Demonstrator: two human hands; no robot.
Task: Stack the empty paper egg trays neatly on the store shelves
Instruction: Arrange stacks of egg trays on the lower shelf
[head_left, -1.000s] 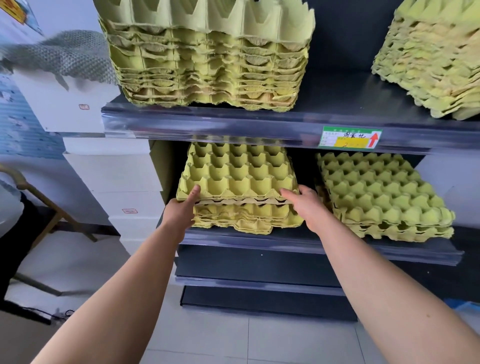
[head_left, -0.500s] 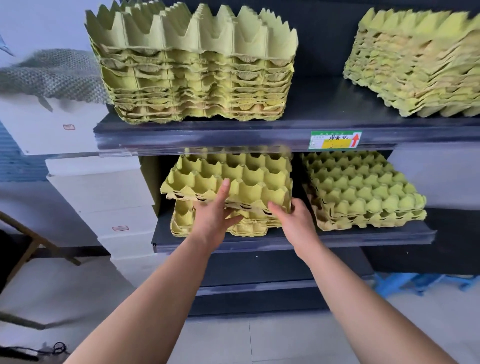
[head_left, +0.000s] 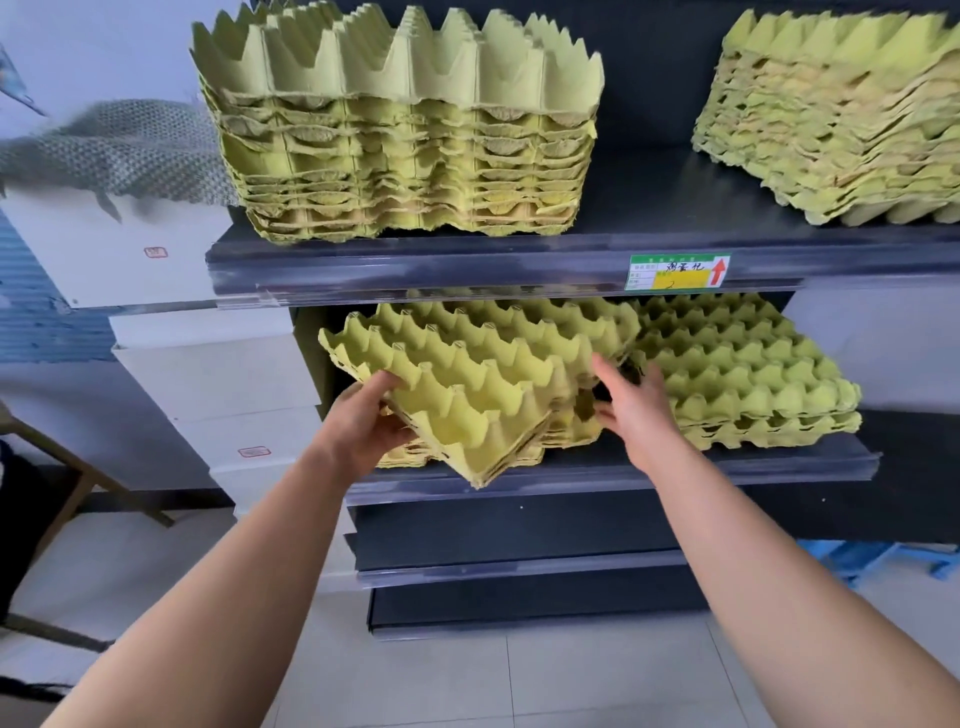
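1. The dark shelving (head_left: 519, 270) carries yellow-green paper egg trays on two levels. The upper level holds a tall stack (head_left: 400, 156) at left and a skewed stack (head_left: 841, 130) at right.
2. On the middle shelf (head_left: 675, 473), a squared-up right stack (head_left: 737, 379) sits parallel to the front edge. It is the line to match.
3. Just left of it is the held bundle (head_left: 483, 374), several nested trays. It is turned askew and tipped, with one corner jutting forward past the shelf edge.
4. Beneath the bundle lies a low pile (head_left: 400, 457), which looks like the landing spot.
5. The left hand (head_left: 363, 421) grips the bundle's front-left edge, thumb on top and fingers underneath.
6. The right hand (head_left: 634, 410) lies against the bundle's right edge with its fingers spread and fairly straight, in the gap beside the right stack. I cannot tell whether any finger hooks underneath.
7. So the bundle spans between the two hands, with most of it behind and above them.
8. To do this step well, I judge the bundle should be rotated until its front edge runs parallel to the shelf. It should then be levelled and lowered so that the cups nest into the pile below. It should be slid back only once seated, keeping a slim gap from the right stack.
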